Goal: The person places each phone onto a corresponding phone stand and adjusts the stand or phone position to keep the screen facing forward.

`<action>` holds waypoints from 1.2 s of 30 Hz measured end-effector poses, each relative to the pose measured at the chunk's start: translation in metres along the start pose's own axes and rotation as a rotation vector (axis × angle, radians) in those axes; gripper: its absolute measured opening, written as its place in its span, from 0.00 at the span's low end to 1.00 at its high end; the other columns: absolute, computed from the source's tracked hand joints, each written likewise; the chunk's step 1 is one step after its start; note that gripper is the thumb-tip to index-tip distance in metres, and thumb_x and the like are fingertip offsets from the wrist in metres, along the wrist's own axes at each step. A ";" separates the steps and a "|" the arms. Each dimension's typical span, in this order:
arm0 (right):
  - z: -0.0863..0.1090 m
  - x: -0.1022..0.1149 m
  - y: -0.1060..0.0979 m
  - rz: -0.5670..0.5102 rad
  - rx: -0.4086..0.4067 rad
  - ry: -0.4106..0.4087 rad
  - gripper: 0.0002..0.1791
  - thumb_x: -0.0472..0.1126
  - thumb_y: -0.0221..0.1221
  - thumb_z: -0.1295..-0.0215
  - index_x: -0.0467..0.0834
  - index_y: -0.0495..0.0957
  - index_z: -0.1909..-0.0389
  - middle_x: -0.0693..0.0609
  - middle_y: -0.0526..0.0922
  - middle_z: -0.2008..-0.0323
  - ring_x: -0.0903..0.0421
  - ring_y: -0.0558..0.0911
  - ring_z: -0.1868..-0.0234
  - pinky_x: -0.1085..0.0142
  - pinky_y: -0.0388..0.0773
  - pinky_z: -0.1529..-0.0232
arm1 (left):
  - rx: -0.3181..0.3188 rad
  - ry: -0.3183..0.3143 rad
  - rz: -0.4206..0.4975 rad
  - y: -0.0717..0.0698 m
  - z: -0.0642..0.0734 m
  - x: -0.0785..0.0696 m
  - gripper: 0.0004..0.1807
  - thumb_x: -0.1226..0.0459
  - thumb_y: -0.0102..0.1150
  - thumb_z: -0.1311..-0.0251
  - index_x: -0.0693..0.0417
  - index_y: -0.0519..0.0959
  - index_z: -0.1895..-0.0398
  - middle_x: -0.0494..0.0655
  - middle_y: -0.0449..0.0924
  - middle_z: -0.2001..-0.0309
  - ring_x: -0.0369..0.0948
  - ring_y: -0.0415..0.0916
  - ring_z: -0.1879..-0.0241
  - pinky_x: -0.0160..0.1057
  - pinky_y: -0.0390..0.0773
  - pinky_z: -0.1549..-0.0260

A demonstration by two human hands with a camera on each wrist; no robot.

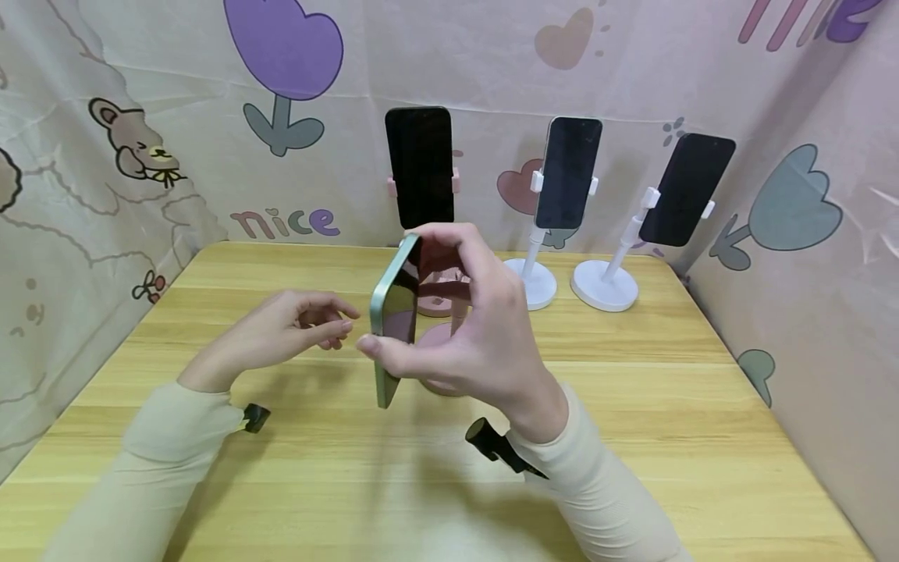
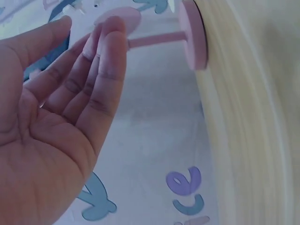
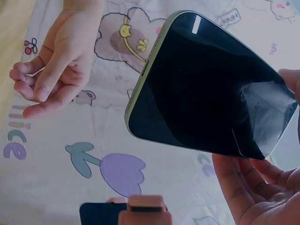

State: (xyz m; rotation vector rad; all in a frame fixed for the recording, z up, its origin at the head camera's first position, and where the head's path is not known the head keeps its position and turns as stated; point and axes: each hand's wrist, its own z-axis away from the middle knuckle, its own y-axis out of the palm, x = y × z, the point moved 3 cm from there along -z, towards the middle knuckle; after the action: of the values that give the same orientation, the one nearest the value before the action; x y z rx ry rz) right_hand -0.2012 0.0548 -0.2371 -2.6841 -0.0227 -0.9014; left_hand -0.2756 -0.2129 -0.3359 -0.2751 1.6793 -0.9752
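Note:
My right hand (image 1: 485,328) holds a smartphone with a pale green frame (image 1: 395,312) upright in the air, thumb on one edge and fingers on the opposite one. Its dark glossy screen (image 3: 201,89) shows in the right wrist view. To the left of the phone, my left hand (image 1: 291,332) hovers over the table with loosely bent fingers and holds nothing. Behind the right hand, a pink phone stand (image 1: 434,336) is mostly hidden. A pink clamp (image 3: 145,212) appears at the bottom of the right wrist view.
A black phone (image 1: 421,168) sits in another pink stand at the back of the wooden table (image 1: 316,484). Right of it, two white stands (image 1: 535,285) (image 1: 605,285) carry dark phones (image 1: 569,173) (image 1: 688,189). A printed cloth (image 1: 435,55) hangs behind.

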 end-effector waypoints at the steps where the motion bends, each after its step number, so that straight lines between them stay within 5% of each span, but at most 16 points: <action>1: 0.000 0.000 -0.002 0.010 -0.005 0.000 0.42 0.38 0.82 0.58 0.35 0.74 0.40 0.47 0.85 0.59 0.55 0.86 0.58 0.63 0.91 0.58 | -0.010 0.014 -0.006 0.001 -0.001 -0.003 0.12 0.58 0.64 0.23 0.49 0.86 0.43 0.41 0.89 0.64 0.37 0.86 0.65 0.36 0.86 0.64; 12: -0.001 -0.001 -0.018 -0.025 -0.048 0.079 0.40 0.37 0.81 0.54 0.38 0.73 0.38 0.49 0.84 0.58 0.55 0.87 0.58 0.57 0.93 0.55 | -0.161 0.175 0.056 0.011 -0.010 -0.040 0.14 0.64 0.67 0.26 0.50 0.86 0.41 0.46 0.92 0.53 0.35 0.89 0.55 0.32 0.89 0.54; 25: -0.007 -0.013 -0.029 0.041 -0.096 0.020 0.38 0.40 0.78 0.50 0.35 0.72 0.39 0.47 0.83 0.58 0.56 0.83 0.55 0.53 0.91 0.55 | -0.285 0.406 0.129 0.029 -0.018 -0.079 0.21 0.69 0.72 0.32 0.52 0.86 0.37 0.45 0.91 0.43 0.35 0.91 0.52 0.36 0.91 0.55; 36: -0.010 -0.017 -0.039 0.044 -0.174 0.018 0.38 0.45 0.76 0.51 0.36 0.73 0.40 0.45 0.81 0.59 0.51 0.83 0.58 0.57 0.90 0.54 | -0.348 0.429 0.158 0.039 -0.028 -0.089 0.21 0.70 0.74 0.35 0.56 0.86 0.39 0.48 0.91 0.45 0.39 0.92 0.54 0.35 0.91 0.57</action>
State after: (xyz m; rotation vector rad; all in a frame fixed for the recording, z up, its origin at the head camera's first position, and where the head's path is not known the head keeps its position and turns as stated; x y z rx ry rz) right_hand -0.2251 0.0905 -0.2281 -2.8229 0.1242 -0.9541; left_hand -0.2577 -0.1195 -0.3011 -0.1631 2.2313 -0.6468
